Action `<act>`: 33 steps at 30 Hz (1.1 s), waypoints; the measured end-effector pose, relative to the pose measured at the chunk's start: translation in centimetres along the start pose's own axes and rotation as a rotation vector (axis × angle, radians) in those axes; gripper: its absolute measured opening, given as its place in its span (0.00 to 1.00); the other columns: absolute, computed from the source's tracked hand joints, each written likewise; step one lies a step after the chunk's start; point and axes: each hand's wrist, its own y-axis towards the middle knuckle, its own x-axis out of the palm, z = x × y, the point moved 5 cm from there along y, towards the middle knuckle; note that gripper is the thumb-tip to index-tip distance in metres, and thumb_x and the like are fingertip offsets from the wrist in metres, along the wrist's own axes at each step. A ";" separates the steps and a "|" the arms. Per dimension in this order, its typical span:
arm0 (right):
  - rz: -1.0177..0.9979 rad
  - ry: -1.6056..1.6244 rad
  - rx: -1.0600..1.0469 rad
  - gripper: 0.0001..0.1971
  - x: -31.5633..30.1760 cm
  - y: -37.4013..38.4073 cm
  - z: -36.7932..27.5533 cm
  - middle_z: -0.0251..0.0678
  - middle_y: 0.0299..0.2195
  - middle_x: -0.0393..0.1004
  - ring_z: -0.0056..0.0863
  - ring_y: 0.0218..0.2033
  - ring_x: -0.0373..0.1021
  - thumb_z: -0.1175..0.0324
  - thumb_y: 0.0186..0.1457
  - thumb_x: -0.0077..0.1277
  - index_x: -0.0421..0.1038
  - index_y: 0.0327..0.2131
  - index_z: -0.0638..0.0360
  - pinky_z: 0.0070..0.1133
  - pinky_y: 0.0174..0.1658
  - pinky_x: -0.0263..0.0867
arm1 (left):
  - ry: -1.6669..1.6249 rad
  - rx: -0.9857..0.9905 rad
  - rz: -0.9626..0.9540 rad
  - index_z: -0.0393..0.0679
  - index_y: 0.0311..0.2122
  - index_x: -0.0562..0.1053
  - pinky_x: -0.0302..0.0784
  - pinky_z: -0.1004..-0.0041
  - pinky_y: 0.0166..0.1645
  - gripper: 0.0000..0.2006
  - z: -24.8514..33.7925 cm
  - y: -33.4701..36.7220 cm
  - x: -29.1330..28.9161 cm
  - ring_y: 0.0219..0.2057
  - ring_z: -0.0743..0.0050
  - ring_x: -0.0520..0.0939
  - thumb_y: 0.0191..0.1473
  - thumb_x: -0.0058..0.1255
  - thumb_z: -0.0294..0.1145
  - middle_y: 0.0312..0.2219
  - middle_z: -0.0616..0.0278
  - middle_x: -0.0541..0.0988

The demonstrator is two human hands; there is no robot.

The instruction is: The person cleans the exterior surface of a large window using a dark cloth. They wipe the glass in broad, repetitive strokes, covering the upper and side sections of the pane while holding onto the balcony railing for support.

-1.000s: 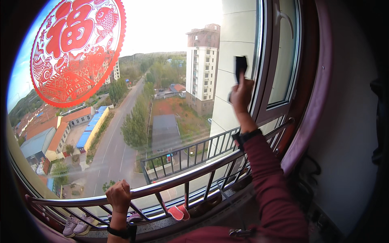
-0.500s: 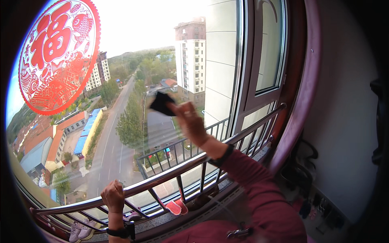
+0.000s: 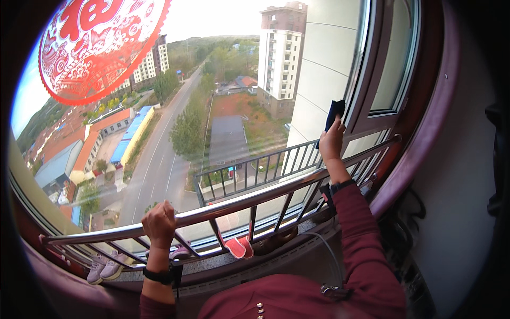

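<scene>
My right hand (image 3: 332, 141) is raised at the right side of the large window and grips a dark cloth (image 3: 334, 110). The cloth is up against the glass beside the window frame (image 3: 357, 80); whether it touches the pane is hard to tell. Lower and to the left, my left hand (image 3: 159, 222) is closed round the shiny metal handrail (image 3: 239, 206) that runs in front of the window. Both wrists wear dark bands. A round red paper-cut decoration (image 3: 101, 53) is on the glass at the upper left.
Pale shoes (image 3: 106, 267) and a pair of red insoles (image 3: 239, 248) sit at the sill behind the rail's bars. Another railing (image 3: 265, 165) stands outside the glass. A purple curtain (image 3: 425, 127) hangs at the right; roads and buildings lie far below.
My right hand has moved right with the cloth, from mid-window to beside the frame. My left hand stays on the rail. The view has shifted, and the decoration sits higher.
</scene>
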 end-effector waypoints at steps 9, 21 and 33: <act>-0.215 0.195 -0.342 0.41 1.7 -13.1 -17.2 0.57 0.52 0.65 0.58 0.49 0.71 0.76 0.53 0.61 0.48 0.65 0.67 0.38 0.45 0.76 | -0.021 0.049 0.038 0.43 0.21 0.74 0.74 0.56 0.30 0.19 0.4 0.0 -0.4 0.22 0.48 0.79 0.65 0.45 0.36 0.20 0.55 0.77; -0.223 0.351 -0.895 0.38 -2.3 -18.1 -31.0 0.40 0.35 0.65 0.38 0.34 0.73 0.82 0.53 0.50 0.58 0.67 0.42 0.28 0.26 0.74 | -0.042 0.114 0.073 0.45 0.21 0.74 0.75 0.56 0.30 0.19 0.2 -0.3 -0.4 0.22 0.50 0.80 0.64 0.45 0.37 0.19 0.56 0.76; 0.120 -0.069 -0.018 0.38 -3.7 10.9 -4.7 0.55 0.44 0.68 0.48 0.40 0.74 0.73 0.59 0.54 0.51 0.72 0.45 0.34 0.48 0.72 | -0.068 0.114 0.063 0.44 0.22 0.75 0.75 0.56 0.30 0.18 0.5 -0.3 -0.9 0.22 0.49 0.80 0.63 0.47 0.37 0.19 0.55 0.76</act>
